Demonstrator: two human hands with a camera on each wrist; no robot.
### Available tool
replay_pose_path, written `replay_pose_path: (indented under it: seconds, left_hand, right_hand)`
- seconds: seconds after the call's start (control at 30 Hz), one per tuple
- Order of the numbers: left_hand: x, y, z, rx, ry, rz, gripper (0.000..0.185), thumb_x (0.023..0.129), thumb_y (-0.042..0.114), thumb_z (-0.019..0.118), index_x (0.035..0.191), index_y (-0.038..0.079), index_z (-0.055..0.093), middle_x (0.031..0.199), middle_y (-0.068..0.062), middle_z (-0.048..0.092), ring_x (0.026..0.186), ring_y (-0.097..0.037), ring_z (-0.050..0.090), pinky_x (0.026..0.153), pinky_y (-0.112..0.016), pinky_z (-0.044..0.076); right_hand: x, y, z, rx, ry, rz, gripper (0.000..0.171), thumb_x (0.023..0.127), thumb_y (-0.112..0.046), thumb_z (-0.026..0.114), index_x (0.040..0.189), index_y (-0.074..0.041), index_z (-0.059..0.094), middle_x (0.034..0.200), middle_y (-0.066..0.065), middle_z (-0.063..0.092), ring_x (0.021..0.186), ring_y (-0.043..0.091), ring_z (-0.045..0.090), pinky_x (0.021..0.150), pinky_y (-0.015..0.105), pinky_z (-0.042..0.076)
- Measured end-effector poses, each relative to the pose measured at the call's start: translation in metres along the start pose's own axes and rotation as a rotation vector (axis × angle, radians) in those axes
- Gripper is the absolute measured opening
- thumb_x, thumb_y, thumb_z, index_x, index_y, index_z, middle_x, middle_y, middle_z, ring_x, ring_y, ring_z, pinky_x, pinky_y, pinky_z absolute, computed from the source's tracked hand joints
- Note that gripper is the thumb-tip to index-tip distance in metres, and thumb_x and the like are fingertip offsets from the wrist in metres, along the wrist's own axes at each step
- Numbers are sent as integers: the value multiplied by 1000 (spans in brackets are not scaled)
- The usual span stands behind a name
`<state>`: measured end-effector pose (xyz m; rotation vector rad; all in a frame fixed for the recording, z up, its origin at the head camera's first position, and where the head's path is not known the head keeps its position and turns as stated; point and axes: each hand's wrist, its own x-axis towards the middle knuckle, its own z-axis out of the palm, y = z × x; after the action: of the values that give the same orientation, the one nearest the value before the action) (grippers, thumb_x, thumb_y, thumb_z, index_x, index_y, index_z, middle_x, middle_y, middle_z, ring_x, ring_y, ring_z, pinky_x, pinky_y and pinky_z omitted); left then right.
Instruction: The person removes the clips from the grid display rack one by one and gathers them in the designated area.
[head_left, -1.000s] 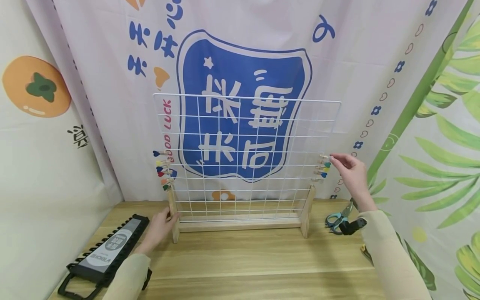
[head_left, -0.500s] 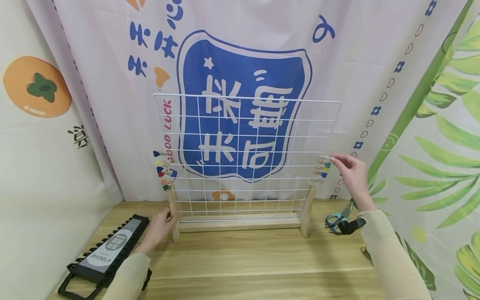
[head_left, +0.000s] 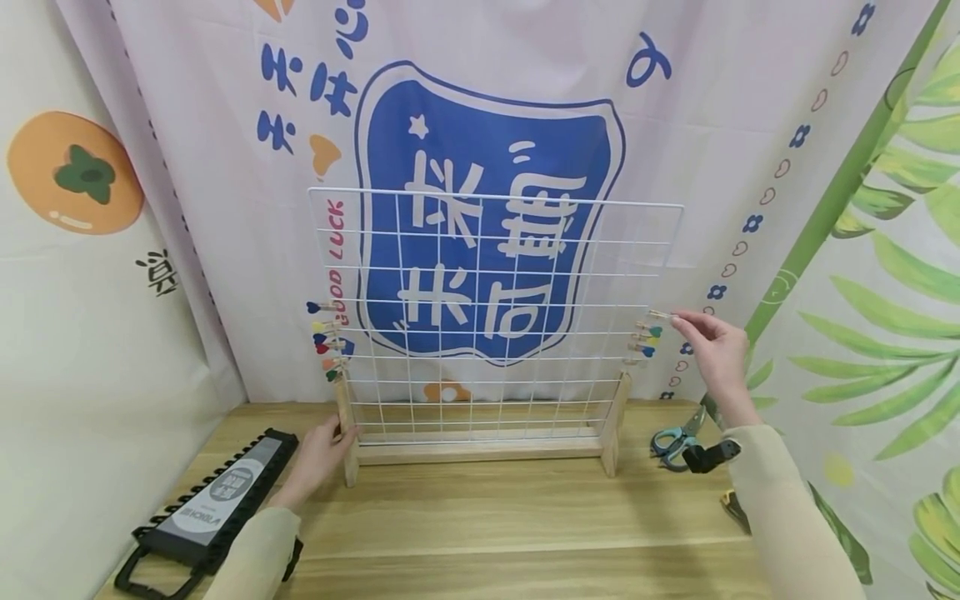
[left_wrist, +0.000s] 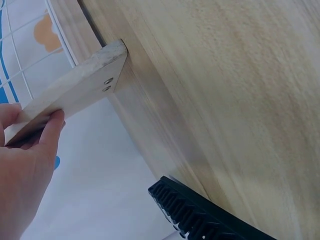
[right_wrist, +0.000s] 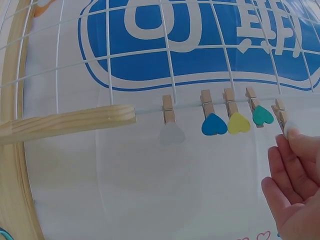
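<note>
A small wooden clip (head_left: pixel 662 315) is pinched between thumb and fingertips of the right hand (head_left: pixel 712 350), just off the right edge of the white wire grid (head_left: pixel 495 250). Four heart-tipped clips (right_wrist: pixel 227 117) are seen pegged on that edge, just below the held one. The left hand (head_left: pixel 318 454) is curled around the left wooden foot (left_wrist: pixel 75 92) of the grid's stand. Scissors (head_left: pixel 675 437) lie below the right hand; a black holder (head_left: pixel 217 500) lies outside the left hand on the table (head_left: pixel 510 517).

grid (head_left: pixel 495 275): white coated wire | stand (head_left: pixel 480 450): bare matt wood | table (head_left: pixel 510 533): smooth wood grain
</note>
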<state>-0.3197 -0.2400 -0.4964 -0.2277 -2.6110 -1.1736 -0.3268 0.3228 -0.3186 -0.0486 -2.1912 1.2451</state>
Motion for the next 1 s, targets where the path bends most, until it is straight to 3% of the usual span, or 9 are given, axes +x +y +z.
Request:
replay_pose_path:
  seconds: [0.23,0.67,0.83,0.93,1.0]
  left_hand:
    - [-1,0,-1,-10,0,-15,22,98,9,59,111,-9,60,110,-32,68,96,-39,70,73,-40,60]
    - [1,-2,0,-17,-14,-9,28,99,9,58,118,-12,58,117,-36,64,102,-43,68,79,-46,60]
    - [2,-2,0,-12,-13,-9,24,100,10,58,113,-9,60,113,-33,67,98,-37,69,76,-40,60]
    - [3,-2,0,-14,-9,-4,22,99,10,58,111,-9,60,110,-31,68,96,-35,69,74,-37,60]
    - [3,-2,0,-14,-7,-2,22,99,9,59,111,-9,60,108,-31,69,93,-34,70,71,-34,59]
  right_hand:
    - [-10,5,-4,-15,-40,-17,45,96,-42,63,123,-7,67,96,-34,61,91,-16,57,79,2,46]
    - [-51,19,2,3,-115,-40,43,98,-37,62,124,-3,63,102,-32,60,98,-18,56,87,0,44]
    - [-77,29,14,22,-154,-46,35,98,-28,63,120,-2,65,105,-18,67,94,-16,58,84,2,46]
    - [-91,37,26,67,-190,-39,29,96,-20,65,117,0,66,101,-19,68,90,-14,60,81,5,50]
    - [-101,43,35,103,-221,-24,27,95,-15,66,115,2,66,103,-8,73,89,-11,62,81,7,52]
